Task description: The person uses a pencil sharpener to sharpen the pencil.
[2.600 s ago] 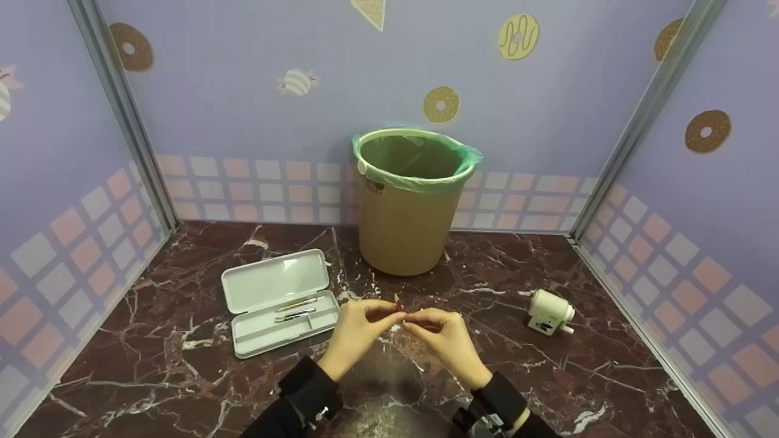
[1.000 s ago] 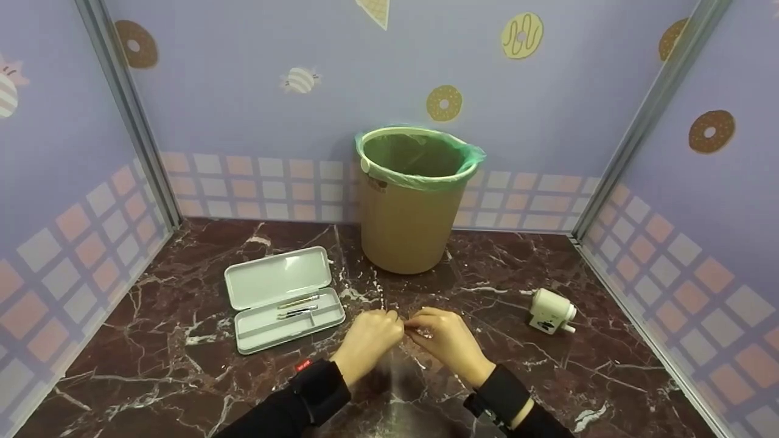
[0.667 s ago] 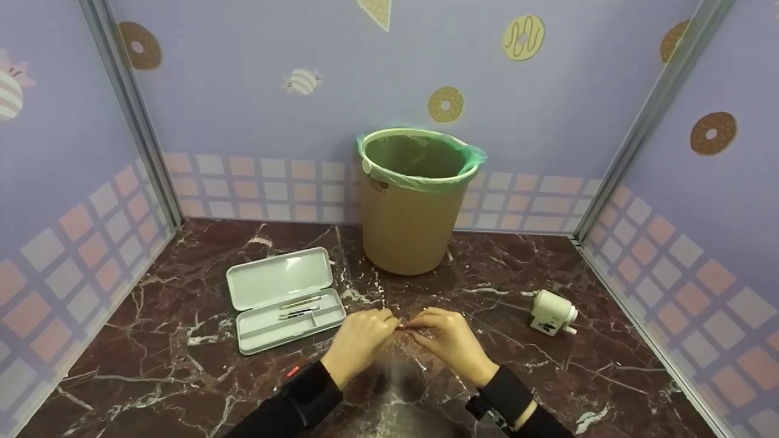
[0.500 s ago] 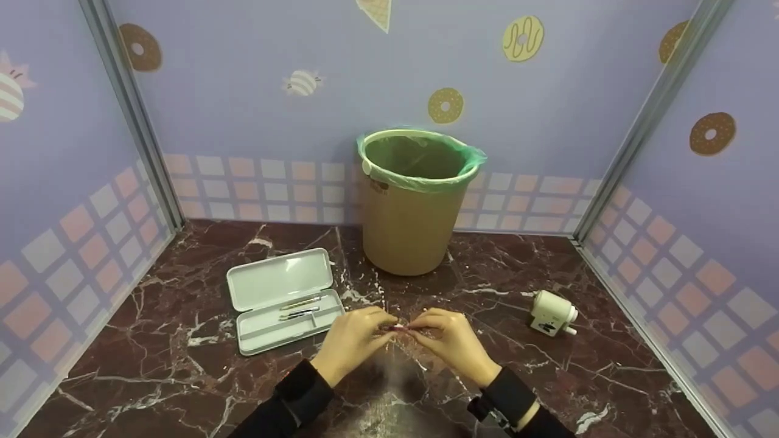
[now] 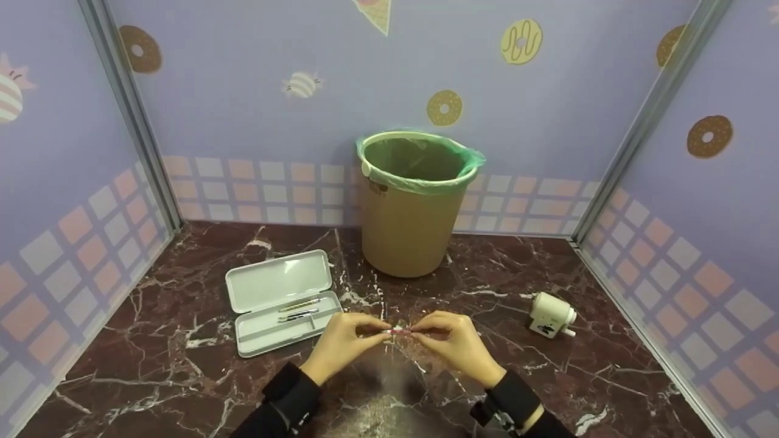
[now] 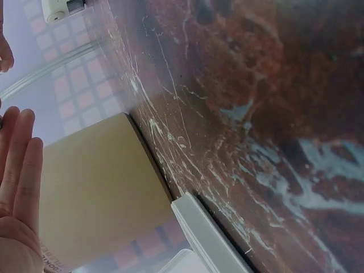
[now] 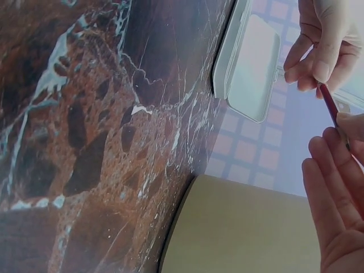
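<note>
"Lilac walls (image 5: pixel 377 67) printed with doughnuts and sweets stand behind a dark, marbled worktop (image 5: pixel 176 389). What sits furthest left on it?"

"An open case (image 5: pixel 277 283), pale, left of centre, its lid tipped back towards the wall. A few slim sticks (image 5: pixel 298 316) lie inside it."

"And next to that?"

"The left hand (image 5: pixel 344 344), at lower centre, just in front of the case's right end. Its thumb and fingertips are closed together, pinching one end of a short red stick (image 5: pixel 400 331)."

"So where exactly is the stick?"

"Between the two hands, lying roughly level across the lower middle of the frame. I can't tell its tip, because fingers cover both ends."

"Anything behind it?"

"A tan bin (image 5: pixel 411 237) at the centre, upright, with a green bag (image 5: pixel 420 184) folded over its rim."

"What about the right hand (image 5: pixel 456 347)?"

"Right of the stick, pinching its other end between thumb and fingertips."

"Last thing?"

"A small cream sharpener (image 5: pixel 552 313) with a crank, at lower right, well apart from the hands."
</note>
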Demonstrator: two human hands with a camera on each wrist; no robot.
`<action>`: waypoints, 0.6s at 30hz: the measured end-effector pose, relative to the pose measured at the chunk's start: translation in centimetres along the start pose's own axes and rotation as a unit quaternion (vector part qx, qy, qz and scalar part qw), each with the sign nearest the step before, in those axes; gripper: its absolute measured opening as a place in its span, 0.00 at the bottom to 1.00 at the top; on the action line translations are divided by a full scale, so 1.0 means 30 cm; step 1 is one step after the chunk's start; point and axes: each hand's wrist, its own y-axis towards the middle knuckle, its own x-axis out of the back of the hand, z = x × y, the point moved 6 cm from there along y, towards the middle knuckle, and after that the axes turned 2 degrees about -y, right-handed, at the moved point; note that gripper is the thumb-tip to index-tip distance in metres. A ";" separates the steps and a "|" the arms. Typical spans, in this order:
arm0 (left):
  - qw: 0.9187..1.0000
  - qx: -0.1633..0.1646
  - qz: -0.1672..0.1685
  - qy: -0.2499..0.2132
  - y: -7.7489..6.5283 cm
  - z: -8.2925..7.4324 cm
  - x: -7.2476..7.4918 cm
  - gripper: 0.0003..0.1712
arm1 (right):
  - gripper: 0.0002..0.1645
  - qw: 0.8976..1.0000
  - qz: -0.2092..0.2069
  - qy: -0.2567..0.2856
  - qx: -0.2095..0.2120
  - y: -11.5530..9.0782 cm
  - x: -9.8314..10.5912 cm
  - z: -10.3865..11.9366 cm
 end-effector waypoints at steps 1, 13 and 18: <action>1.000 -0.001 0.002 0.003 0.000 -0.002 0.000 0.07 | 0.08 1.000 0.003 0.003 -0.005 -0.001 0.001 -0.002; 0.999 -0.026 0.025 0.031 -0.004 -0.019 0.003 0.05 | 0.07 1.000 0.016 -0.014 -0.008 -0.014 0.017 -0.024; 0.998 -0.035 0.027 0.041 -0.007 -0.018 0.008 0.04 | 0.09 0.998 -0.028 -0.055 -0.020 -0.040 0.103 -0.072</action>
